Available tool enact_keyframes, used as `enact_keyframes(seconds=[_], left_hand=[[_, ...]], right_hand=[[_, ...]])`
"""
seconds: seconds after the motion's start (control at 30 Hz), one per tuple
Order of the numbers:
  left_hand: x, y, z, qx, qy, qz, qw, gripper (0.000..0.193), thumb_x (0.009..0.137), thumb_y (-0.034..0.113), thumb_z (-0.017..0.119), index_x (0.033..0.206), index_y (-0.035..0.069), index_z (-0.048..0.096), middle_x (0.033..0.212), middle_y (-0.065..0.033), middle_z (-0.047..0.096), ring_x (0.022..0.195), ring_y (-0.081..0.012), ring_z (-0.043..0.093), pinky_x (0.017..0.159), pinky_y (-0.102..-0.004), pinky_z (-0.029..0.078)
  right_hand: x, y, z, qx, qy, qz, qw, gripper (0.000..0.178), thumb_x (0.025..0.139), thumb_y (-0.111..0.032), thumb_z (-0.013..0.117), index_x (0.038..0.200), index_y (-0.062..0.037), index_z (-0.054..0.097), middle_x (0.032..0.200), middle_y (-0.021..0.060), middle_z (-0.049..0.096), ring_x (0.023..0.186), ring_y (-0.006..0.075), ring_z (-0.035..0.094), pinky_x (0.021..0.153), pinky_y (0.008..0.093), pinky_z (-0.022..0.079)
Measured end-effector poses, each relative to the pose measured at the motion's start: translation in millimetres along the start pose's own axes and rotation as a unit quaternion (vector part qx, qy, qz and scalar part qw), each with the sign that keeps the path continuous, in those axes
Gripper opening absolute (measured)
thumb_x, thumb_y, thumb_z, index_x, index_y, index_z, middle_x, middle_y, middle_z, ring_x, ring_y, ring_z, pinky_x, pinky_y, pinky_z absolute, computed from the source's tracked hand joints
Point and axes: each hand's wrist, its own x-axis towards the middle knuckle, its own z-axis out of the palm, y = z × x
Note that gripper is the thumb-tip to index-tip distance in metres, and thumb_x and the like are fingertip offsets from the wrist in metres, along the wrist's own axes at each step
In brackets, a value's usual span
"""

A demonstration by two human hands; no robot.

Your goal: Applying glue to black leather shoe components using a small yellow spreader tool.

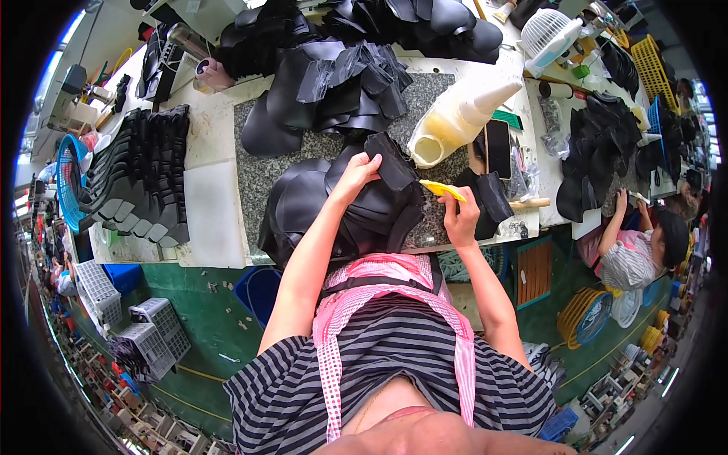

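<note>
steady left pinch, light right hand

your left hand [359, 171] is closed in a pinch on the left edge of a flat, leather-like black piece [393, 164], held above the far end of a heap of smooth, rounded black pieces [299, 203] on the speckled grey stone slab [440, 82]. your right hand [462, 215] is closed around a slim, tapering yellow tool [438, 187], its tip right by the piece's lower right corner; i cannot tell whether they touch.

to work that edge well, i'd hold the piece firm and level, leave your left hand clear of the tip, and use short, light strokes. mind the off-white plastic bottle [455, 114], pointed at one end: it sits just beside the piece, so a wide swing could knock it.
</note>
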Motion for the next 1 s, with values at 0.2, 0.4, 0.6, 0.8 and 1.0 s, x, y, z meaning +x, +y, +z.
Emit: enact_keyframes(seconds=[0.2,0.4,0.6,0.8,1.0], left_hand=[[2,0,0,0.066,0.009,0.001,0.998,0.029,0.101,0.035,0.055,0.109,0.008,0.062,0.101,0.0012,0.069,0.091,-0.0081,0.063,0.081,-0.0275,0.050],[0,8,12,0.112,0.032,0.019,0.993,0.032,0.101,0.037,0.054,0.113,0.008,0.060,0.101,0.0029,0.067,0.088,-0.0068,0.062,0.077,-0.0260,0.050],[-9,3,7,0.059,0.034,0.045,0.997,0.029,0.100,0.033,0.056,0.112,0.007,0.060,0.100,0.0008,0.068,0.084,-0.0078,0.063,0.074,-0.0281,0.052],[-85,83,-14,0.107,0.254,0.084,0.958,0.018,0.099,0.028,0.057,0.094,0.011,0.052,0.084,0.0023,0.059,0.073,-0.0094,0.057,0.063,-0.0255,0.048],[-102,224,-27,0.104,0.169,0.258,0.945,0.034,0.103,0.017,0.048,0.133,0.000,0.049,0.114,-0.0088,0.064,0.096,-0.0151,0.066,0.082,-0.0305,0.055]], right_hand=[[58,0,44,0.039,-0.042,-0.094,0.994,0.019,0.089,0.004,0.056,0.106,-0.0029,0.063,0.080,0.0108,0.057,0.072,0.0254,0.063,0.065,0.0346,0.049],[118,-4,71,0.081,-0.059,-0.180,0.979,0.025,0.085,0.007,0.056,0.106,-0.0046,0.064,0.088,0.0122,0.060,0.078,0.0315,0.063,0.068,0.0388,0.051],[48,35,20,0.068,-0.165,-0.223,0.958,0.030,0.078,0.010,0.057,0.104,-0.0045,0.065,0.091,0.0132,0.062,0.080,0.0325,0.065,0.069,0.0395,0.053],[27,47,-40,0.043,-0.047,-0.061,0.996,0.011,0.090,0.003,0.057,0.096,-0.0019,0.065,0.083,0.0120,0.064,0.073,0.0258,0.063,0.065,0.0346,0.050],[52,48,-19,0.063,0.045,0.006,0.997,0.008,0.094,-0.001,0.056,0.097,-0.0011,0.063,0.079,0.0103,0.057,0.068,0.0236,0.060,0.062,0.0351,0.046]])
